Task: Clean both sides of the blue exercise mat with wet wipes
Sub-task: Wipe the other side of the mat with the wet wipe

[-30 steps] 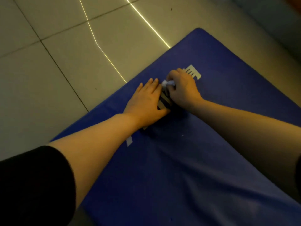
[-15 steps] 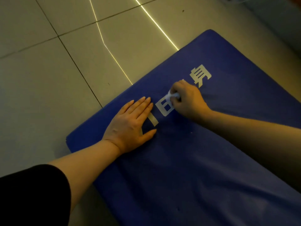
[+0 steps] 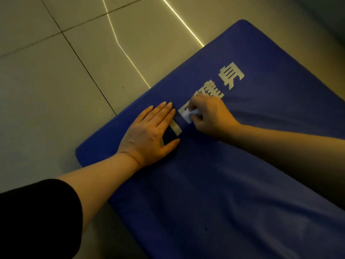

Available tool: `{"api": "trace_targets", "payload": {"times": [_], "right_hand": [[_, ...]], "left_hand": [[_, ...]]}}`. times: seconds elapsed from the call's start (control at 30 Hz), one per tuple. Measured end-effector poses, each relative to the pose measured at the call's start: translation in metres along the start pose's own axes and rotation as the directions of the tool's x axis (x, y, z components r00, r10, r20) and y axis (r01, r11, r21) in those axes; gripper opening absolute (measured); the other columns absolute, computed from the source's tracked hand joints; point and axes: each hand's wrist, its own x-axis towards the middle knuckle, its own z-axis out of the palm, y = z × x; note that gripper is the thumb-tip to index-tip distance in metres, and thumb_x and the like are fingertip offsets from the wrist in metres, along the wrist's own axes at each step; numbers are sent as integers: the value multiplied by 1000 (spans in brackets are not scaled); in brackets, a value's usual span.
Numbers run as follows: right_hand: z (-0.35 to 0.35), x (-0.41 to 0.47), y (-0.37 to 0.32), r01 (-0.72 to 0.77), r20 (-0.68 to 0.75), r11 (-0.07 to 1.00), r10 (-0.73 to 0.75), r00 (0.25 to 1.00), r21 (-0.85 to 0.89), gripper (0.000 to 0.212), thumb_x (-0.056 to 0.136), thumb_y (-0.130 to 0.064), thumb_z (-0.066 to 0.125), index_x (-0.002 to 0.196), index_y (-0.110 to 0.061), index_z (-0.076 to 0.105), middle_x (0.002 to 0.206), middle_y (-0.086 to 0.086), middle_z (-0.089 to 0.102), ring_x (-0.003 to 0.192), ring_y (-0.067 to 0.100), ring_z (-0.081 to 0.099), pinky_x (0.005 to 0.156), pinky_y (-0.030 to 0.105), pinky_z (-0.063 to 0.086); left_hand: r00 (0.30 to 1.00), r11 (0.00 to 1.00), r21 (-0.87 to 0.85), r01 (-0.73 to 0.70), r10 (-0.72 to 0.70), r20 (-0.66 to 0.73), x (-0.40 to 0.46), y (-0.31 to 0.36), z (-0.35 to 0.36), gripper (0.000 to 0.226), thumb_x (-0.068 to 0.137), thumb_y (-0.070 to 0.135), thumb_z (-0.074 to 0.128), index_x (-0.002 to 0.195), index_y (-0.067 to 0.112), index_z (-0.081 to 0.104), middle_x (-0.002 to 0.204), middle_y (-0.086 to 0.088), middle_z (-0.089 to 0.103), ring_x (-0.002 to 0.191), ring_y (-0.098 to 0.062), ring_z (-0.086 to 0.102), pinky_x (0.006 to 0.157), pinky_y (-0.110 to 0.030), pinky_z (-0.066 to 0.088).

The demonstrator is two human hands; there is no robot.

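I see left hand (image 3: 149,133) flat, grip released, on blue exercise mat (image 3: 233,184) | right hand (image 3: 211,116) grip clenched on wet wipe (image 3: 189,114) over white lettering (image 3: 231,77)

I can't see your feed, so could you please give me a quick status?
Left hand flat on mat. Right hand shut on wipe, rubbing the white lettering. Nothing in the way.

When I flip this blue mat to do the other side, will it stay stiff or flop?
Probably floppy: the blue mat shows soft wrinkles beside the right hand. Its thick rounded edge suggests foam padding, so likely light but bulky. The left hand pressing flat hints it slides on the tile floor.
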Motion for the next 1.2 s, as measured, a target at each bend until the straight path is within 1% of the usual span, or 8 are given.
{"api": "trace_targets", "payload": {"times": [0.17, 0.33, 0.47, 0.6, 0.8, 0.97, 1.07, 1.2], "right_hand": [[-5, -1, 5, 120, 55, 993, -119, 991, -12, 6, 85, -12, 59, 85, -7, 56, 86, 9, 56, 74, 21, 52, 63, 35, 44], [-12, 52, 11, -152, -91, 988, 152, 984, 11, 12, 91, -17, 54, 84, -7, 52, 81, 10, 56, 71, 24, 50, 61, 42, 45], [2, 3, -6, -3, 16, 999, 2, 1000, 51, 17, 87, -18, 61, 76, -16, 49, 75, -2, 50, 65, 14, 47, 56, 23, 36], [6, -13, -8, 129, 89, 991, -131, 987, 38, 15, 84, -12, 62, 78, -19, 51, 80, -5, 48, 68, 10, 45, 59, 14, 30], [16, 39, -14, 15, -157, 1000, -13, 987, 11, 15, 86, -10, 51, 76, -16, 42, 74, 0, 41, 62, 14, 34, 55, 28, 25], [18, -33, -28, 179, 42, 981, -182, 982, 74, 14, 85, -16, 60, 74, -14, 53, 77, -5, 47, 65, 9, 43, 61, 15, 28], [15, -23, -32, 199, 139, 979, -205, 969, 53, 10, 86, -16, 56, 78, -16, 50, 82, -1, 49, 69, 14, 46, 61, 18, 30], [16, 26, -38, 82, 26, 996, -81, 996, -43, 11, 90, -12, 52, 83, -15, 45, 84, 3, 45, 69, 16, 38, 53, 20, 23]], "left_hand": [[1000, 1000, 11, 4, -4, 11, 0, 1, 0, 78, 90, 61, 35, 147, 9, 34, 154, -10, 33, 143, -23, 30, 117, -41, 24], [1000, 1000, -4, 10, -10, 18, 0, 1, -2, 79, 90, 63, 33, 148, 9, 31, 155, -9, 30, 144, -22, 28, 118, -40, 21], [997, 996, -48, 69, -71, -32, -2, 0, -2, 88, 85, 65, 39, 147, 3, 32, 153, -15, 34, 142, -27, 31, 115, -37, 21], [992, 994, -34, 103, -105, -67, -4, 1, -3, 89, 82, 68, 43, 140, 0, 43, 138, -17, 46, 127, -31, 43, 107, -41, 38], [993, 989, -94, 113, -117, -35, -12, -2, -11, 81, 85, 65, 46, 140, 6, 47, 139, -12, 50, 125, -28, 49, 104, -40, 41], [999, 988, -150, 43, -41, 12, -59, -19, -14, 67, 95, 52, 38, 150, 15, 31, 158, -3, 25, 144, -17, 24, 118, -32, 16], [997, 990, -127, 63, -67, -25, -80, -18, -9, 63, 97, 50, 36, 149, 15, 33, 157, -7, 28, 144, -21, 27, 118, -37, 22], [991, 987, -124, 104, -113, -68, -76, -14, -5, 62, 94, 48, 42, 145, 12, 41, 152, -9, 36, 141, -22, 34, 117, -39, 26]]}}
